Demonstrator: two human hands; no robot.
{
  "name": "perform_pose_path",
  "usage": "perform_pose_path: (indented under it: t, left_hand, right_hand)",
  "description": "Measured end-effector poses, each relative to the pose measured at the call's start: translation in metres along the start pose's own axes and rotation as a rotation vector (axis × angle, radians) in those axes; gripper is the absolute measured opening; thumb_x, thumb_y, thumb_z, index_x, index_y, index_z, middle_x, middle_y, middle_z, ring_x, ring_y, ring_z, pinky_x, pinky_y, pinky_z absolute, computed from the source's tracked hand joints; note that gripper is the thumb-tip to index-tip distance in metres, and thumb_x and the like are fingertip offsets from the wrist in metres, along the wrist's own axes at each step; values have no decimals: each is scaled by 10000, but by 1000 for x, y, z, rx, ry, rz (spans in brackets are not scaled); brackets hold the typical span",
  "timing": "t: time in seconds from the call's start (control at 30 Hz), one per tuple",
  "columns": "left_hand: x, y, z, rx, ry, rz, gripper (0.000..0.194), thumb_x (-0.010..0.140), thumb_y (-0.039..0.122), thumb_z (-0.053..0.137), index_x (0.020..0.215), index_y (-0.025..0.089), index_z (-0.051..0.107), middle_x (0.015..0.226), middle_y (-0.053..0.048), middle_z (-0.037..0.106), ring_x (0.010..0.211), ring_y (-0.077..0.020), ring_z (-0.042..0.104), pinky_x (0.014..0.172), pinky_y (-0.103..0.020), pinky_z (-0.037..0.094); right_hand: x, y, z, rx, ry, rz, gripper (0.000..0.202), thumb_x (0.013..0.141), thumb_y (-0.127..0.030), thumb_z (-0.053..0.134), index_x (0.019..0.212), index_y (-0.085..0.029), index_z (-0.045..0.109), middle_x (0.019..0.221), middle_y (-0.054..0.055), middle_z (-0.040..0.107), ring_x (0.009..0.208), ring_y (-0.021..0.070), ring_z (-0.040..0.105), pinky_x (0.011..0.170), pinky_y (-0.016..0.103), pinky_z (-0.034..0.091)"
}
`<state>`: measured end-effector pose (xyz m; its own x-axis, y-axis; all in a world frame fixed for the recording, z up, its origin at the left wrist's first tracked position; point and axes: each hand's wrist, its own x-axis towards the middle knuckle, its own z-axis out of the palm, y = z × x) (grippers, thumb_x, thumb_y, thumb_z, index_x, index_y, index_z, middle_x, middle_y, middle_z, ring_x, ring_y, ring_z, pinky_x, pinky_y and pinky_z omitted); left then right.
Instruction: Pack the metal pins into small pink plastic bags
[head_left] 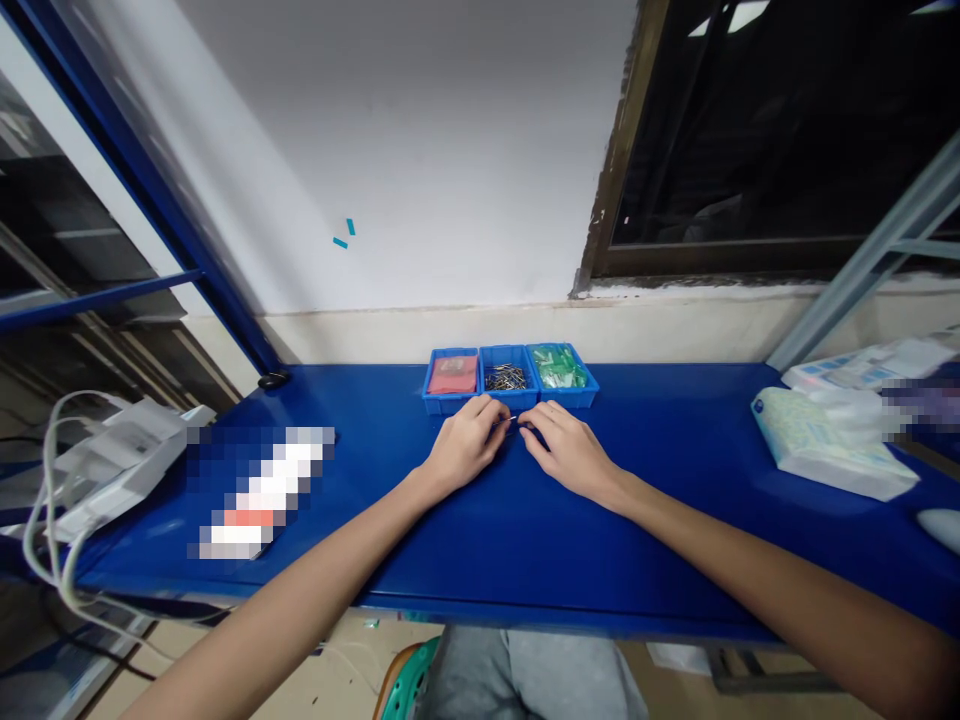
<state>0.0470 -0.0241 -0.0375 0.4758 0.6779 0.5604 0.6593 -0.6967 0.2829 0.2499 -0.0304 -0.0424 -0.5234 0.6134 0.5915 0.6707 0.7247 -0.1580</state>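
Three small blue bins stand side by side at the back of the blue table. The left bin (445, 404) holds red packets (453, 374), the middle one many small metal pieces (505, 377), the right one green packets (559, 366). Just in front of the middle bin, my left hand (471, 440) pinches a thin, small metal piece (512, 419) that sticks out toward the right. Close beside it is my right hand (562, 445), its thumb and fingers apart near the tip of that piece, with nothing visible held.
A blurred-out flat object (262, 500) lies on the table (495, 550) at the left. Beyond it are a white box (127, 470) and cables (51, 500). A soft tissue pack (832, 445) sits at the right. Blue frame posts rise at the left.
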Motion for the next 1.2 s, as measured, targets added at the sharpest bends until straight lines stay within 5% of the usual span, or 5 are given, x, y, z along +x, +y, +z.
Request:
perform_pose_path:
  t: [0.43, 0.73, 1.2]
  left_hand:
    - [1, 7, -2, 23, 11, 128, 150, 1041, 227, 411, 1033, 179, 552, 962, -53, 608, 887, -185, 551, 799, -297, 491]
    - [0, -2, -2, 142, 63, 129, 261, 1027, 210, 431, 1253, 193, 559, 958, -65, 595, 866, -196, 566, 739, -300, 515]
    - [2, 3, -4, -191, 98, 111, 122, 992, 248, 546, 1075, 182, 607, 916, -39, 670, 832, -159, 623, 759, -285, 510]
  right_hand:
    - [1, 5, 2, 177, 1, 31, 166, 1008, -202, 436, 972, -195, 598, 943, 76, 639, 924, 224, 585, 833, 357, 473]
    - [3, 2, -3, 267, 29, 87, 133, 985, -180, 458, 1046, -195, 574, 994, 68, 640, 916, 195, 603, 834, 325, 473]
    - [5, -2, -5, 437, -52, 202, 153, 960, -247, 503, 888, -192, 626, 790, 5, 639, 608, 117, 514, 587, 242, 389]
